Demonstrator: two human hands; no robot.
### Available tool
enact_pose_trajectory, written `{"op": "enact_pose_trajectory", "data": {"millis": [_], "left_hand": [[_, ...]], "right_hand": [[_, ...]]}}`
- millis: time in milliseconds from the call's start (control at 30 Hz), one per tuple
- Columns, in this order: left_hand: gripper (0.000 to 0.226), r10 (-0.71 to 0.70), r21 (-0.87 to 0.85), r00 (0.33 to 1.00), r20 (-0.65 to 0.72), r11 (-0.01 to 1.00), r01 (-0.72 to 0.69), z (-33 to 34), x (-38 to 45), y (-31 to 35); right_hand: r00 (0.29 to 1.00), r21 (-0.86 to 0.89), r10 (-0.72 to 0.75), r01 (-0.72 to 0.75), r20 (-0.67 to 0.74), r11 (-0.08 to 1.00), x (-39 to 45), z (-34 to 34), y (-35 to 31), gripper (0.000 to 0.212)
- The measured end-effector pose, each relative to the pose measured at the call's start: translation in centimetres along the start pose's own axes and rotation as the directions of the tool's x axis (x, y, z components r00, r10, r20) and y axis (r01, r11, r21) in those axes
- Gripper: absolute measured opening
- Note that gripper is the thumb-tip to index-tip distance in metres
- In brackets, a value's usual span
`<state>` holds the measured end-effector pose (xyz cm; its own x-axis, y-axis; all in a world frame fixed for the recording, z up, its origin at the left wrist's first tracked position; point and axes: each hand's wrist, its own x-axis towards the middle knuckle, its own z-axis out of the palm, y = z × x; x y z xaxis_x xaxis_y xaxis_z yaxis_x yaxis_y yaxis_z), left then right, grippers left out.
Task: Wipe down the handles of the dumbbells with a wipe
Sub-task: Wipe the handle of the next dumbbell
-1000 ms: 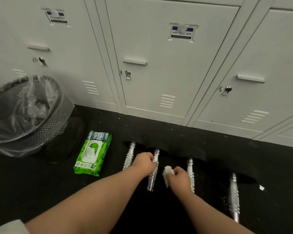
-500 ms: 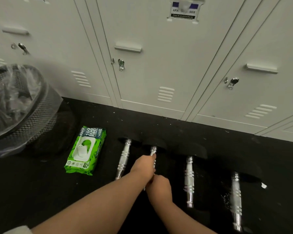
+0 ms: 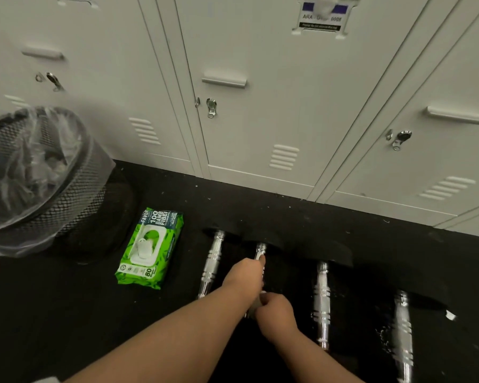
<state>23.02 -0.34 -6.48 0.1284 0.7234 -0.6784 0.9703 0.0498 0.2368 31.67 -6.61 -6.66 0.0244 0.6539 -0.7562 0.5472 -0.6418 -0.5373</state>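
Gripping the second dumbbell handle [image 3: 260,249], left hand [image 3: 245,275] ahead, right hand [image 3: 277,312] clutching wipe [image 3: 256,302] behind.

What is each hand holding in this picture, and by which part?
The left hand grips the second dumbbell's handle near its far end. The right hand presses a white wipe round the same handle's near part.

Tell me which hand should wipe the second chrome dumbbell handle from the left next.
Right hand: it pinches the white wipe against that second chrome dumbbell handle. Left hand grips it higher, steadying.
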Motion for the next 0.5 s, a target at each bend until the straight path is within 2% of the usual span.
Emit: {"op": "enact_pose_trajectory", "data": {"millis": [133,200,333,500], "left_hand": [[0.073,0.002,0.059,1.0,-0.002,0.998,-0.001,0.3,0.2,0.2],[0.073,0.012,0.075,1.0,-0.011,0.997,-0.011,0.8,0.4,0.1],[0.069,0.035,0.058,0.999,-0.002,0.998,-0.034,1.1,0.8,-0.2],[0.078,-0.016,0.093,0.996,0.09,0.996,0.007,2.3,0.9,-0.3]], "right_hand": [[0.989,0.223,0.117,-0.134,0.089,0.965,0.8,-0.6,-0.5,0.023],[0.977,0.304,0.153,-0.192,0.146,0.933,1.3,-1.0,-0.6,0.03],[0.964,0.253,0.161,-0.213,0.211,0.944,1.9,-2.0,-0.1,0.027],[0.975,0.192,0.132,-0.166,0.178,0.967,2.3,-2.1,0.7,0.024]]}}
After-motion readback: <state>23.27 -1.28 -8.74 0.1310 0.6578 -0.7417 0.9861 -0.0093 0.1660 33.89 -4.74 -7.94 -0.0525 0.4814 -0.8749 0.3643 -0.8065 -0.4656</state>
